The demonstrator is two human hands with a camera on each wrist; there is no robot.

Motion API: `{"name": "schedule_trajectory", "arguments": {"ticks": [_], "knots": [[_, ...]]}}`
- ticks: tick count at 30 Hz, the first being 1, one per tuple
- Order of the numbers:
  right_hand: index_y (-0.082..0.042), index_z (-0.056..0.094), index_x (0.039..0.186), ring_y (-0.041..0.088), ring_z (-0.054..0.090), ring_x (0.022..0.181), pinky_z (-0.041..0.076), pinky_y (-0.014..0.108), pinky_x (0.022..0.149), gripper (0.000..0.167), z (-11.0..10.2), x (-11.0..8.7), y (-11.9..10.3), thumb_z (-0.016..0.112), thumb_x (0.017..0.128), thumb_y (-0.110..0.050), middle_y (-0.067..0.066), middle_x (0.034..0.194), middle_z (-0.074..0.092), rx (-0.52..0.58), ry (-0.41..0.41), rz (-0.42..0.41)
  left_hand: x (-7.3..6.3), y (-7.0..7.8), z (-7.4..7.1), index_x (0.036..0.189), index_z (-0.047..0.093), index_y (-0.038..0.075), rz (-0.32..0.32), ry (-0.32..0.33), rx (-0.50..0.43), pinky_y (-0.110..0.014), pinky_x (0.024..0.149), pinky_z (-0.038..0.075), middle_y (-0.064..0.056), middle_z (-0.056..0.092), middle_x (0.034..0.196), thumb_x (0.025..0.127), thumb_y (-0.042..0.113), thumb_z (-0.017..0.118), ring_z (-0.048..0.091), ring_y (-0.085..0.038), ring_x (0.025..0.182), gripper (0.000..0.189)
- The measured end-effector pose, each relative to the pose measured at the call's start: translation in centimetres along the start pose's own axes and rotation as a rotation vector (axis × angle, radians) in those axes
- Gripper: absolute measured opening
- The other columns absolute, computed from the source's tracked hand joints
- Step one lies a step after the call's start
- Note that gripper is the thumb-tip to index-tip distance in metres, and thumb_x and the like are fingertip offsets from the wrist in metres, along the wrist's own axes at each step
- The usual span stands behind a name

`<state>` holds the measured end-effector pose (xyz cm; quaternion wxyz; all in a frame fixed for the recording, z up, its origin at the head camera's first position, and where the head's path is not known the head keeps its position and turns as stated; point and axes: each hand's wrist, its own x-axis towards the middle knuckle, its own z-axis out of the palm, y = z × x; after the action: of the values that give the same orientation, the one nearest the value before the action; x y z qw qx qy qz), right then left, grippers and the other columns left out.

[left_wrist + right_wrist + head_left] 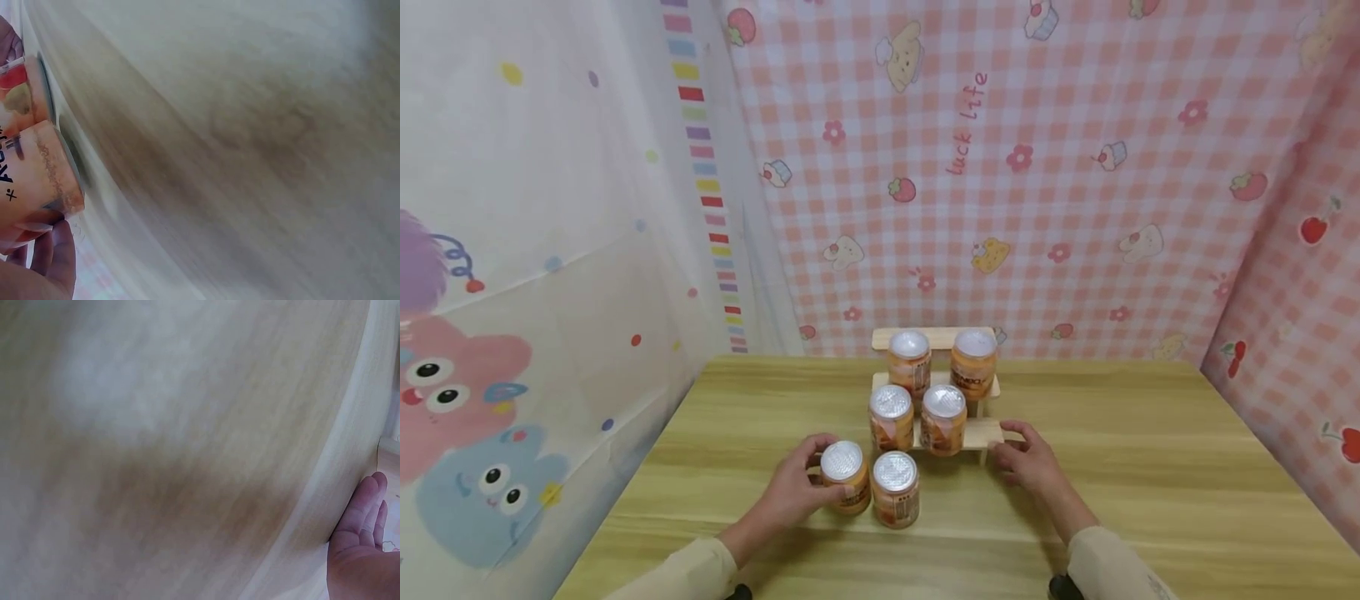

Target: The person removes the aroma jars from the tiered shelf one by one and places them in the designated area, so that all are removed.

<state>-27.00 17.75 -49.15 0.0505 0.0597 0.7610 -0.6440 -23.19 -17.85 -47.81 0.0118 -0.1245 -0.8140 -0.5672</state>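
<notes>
My left hand (805,483) curls its fingers and thumb round an orange-labelled can (846,479) with a silver lid, upright on the table. The left wrist view shows fingertips against this can (40,181). Close on its right stands a second such can (896,492), untouched. Behind them is a small wooden tiered shelf (981,433). Its lowest step carries two cans, a left one (892,421) and a right one (943,423); higher up stand a left can (910,362) and a right can (973,367). My right hand (1033,462) rests its fingers at the lowest step's right end.
The wood-grain table (1135,467) reaches to a pink checked cloth (1037,192) hung behind the shelf. A white patterned cloth (587,208) hangs on the left, and another printed cloth (1300,275) on the right.
</notes>
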Motion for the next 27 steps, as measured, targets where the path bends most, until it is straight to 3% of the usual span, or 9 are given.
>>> {"name": "schedule_trajectory", "arguments": {"ticks": [16,22,27], "knots": [[-0.001,0.044,0.136,0.02,0.064,0.084,0.053,0.035,0.066,0.044,0.0,-0.1,0.3,0.061,0.097,-0.012,0.026,0.12,0.061,0.005,0.02,0.003,0.2,-0.4,-0.3,0.139,0.045,-0.004,-0.01,-0.126,0.029,-0.033,0.087,0.052,-0.016,0.056,0.128,0.082,0.013,0.083,0.057,-0.032,0.113,0.07],[-0.001,0.043,0.136,0.021,0.064,0.084,0.053,0.035,0.066,0.045,0.1,0.1,0.4,0.061,0.097,-0.013,0.027,0.121,0.06,0.003,0.013,-0.003,0.1,-0.5,-0.5,0.142,0.045,0.001,-0.053,-0.06,0.074,-0.047,0.093,0.049,-0.018,0.055,0.132,0.096,0.027,0.067,0.054,-0.036,0.118,0.057],[-0.001,0.042,0.137,0.021,0.064,0.086,0.053,0.035,0.067,0.045,0.0,0.1,0.4,0.06,0.097,-0.013,0.029,0.124,0.058,0.006,0.016,-0.002,1.0,-0.4,-1.0,0.14,0.049,0.002,-0.06,0.003,0.042,-0.046,0.088,0.051,-0.014,0.058,0.126,0.101,0.027,0.059,0.056,-0.032,0.117,0.048]]}}
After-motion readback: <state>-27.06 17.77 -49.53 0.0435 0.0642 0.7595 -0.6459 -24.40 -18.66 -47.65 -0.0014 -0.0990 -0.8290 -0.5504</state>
